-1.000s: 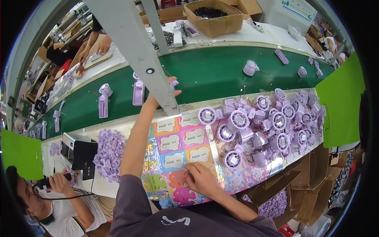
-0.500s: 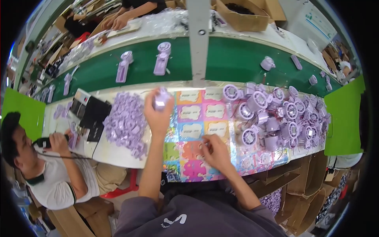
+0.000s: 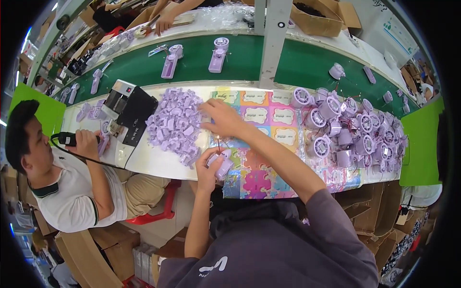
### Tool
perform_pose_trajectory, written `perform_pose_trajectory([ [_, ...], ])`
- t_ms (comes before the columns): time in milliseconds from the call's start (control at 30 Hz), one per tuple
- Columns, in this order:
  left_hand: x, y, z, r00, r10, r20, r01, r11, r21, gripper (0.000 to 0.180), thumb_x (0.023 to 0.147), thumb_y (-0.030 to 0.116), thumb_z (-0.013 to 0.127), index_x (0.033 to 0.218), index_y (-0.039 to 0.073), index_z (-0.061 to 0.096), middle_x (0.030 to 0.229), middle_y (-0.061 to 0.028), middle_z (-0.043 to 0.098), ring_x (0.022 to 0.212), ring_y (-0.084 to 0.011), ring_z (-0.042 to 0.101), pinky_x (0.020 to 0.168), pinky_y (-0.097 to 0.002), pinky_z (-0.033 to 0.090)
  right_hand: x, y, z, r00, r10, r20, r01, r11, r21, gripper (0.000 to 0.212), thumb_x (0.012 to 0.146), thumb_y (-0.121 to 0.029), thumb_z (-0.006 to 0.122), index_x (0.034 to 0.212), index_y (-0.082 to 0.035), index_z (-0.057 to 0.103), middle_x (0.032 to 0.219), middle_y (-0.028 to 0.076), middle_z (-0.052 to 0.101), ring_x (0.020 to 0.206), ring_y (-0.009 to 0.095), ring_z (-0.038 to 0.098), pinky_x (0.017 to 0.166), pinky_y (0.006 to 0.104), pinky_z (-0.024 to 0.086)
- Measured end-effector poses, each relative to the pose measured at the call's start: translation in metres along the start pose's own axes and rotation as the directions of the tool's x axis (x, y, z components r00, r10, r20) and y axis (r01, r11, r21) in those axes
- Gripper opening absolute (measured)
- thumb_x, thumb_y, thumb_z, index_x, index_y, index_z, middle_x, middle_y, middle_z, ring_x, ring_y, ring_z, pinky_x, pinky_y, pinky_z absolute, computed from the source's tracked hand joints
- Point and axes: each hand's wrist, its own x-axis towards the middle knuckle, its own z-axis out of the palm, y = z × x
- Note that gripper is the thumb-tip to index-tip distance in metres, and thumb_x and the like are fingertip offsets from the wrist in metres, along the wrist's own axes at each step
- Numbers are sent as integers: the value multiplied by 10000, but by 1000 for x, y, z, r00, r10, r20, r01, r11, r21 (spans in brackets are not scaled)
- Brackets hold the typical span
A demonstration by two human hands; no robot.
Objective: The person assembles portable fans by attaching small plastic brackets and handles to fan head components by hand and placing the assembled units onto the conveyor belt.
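Observation:
Near the table's front edge, my left hand [image 3: 206,169] is closed round a lilac fan head [image 3: 221,165], with a thin wire rising from it. My right arm reaches across the table to the left. At the right edge of a heap of small lilac plastic parts [image 3: 174,120], my right hand [image 3: 224,119] has its fingers apart; whether a fingertip touches a part I cannot tell. Beneath my hands lies a colourful patterned mat [image 3: 257,180]. To the right, many round lilac fan heads [image 3: 331,108] with loose wires are piled up.
A black device [image 3: 137,115] stands left of the heap. On the left sits a co-worker [image 3: 72,192] holding a black power tool [image 3: 67,139]. Behind the table runs a green conveyor belt [image 3: 192,67] carrying lilac fan bodies [image 3: 218,57]; a grey post [image 3: 274,53] rises before it.
My left hand has come down toward the front edge with the fan head. My right hand has crossed left from the mat to the heap of small parts. The view has shifted.

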Motion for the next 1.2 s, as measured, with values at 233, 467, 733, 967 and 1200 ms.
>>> perform_pose_trajectory([
  [233,1,8,8,998,-25,-60,14,986,-168,389,970,300,579,1168,-34,605,987,-181,710,803,-218,712,670,-336,601,0,-1,2,994,100,40,-103,992,71,499,822,-232,771,1265,-85,594,1099,167,604,1034,342,587,895,422,498],
  [467,11,22,7,976,-216,-15,196,912,-361,450,1048,399,439,1148,-14,588,938,-196,705,775,-261,714,644,-389,611,-48,-37,-68,891,445,86,-426,759,492,364,868,-190,781,1161,-30,638,1027,75,600,877,140,609,780,290,508],
  [733,21,23,13,915,-400,-50,369,881,-298,390,1030,401,499,1090,35,621,892,-118,706,719,-196,709,586,-355,595,-87,-67,-72,854,453,256,-509,625,592,324,844,-138,824,1076,-44,619,894,21,642,786,91,610,706,264,525],
  [967,12,55,40,950,-291,112,297,954,-41,358,1026,308,564,1178,-7,640,1057,-75,686,927,-116,655,804,-272,524,-110,-63,-82,827,497,261,-479,382,790,262,870,-89,793,1017,-24,586,887,14,667,749,55,619,646,215,514],
  [1200,-9,46,68,998,-22,53,13,988,154,186,934,98,703,1070,-21,658,959,-48,670,854,-101,621,776,-242,497,-137,-89,-85,770,637,23,-433,496,752,222,889,-75,759,1042,16,625,838,32,671,698,53,610,613,225,495],
])
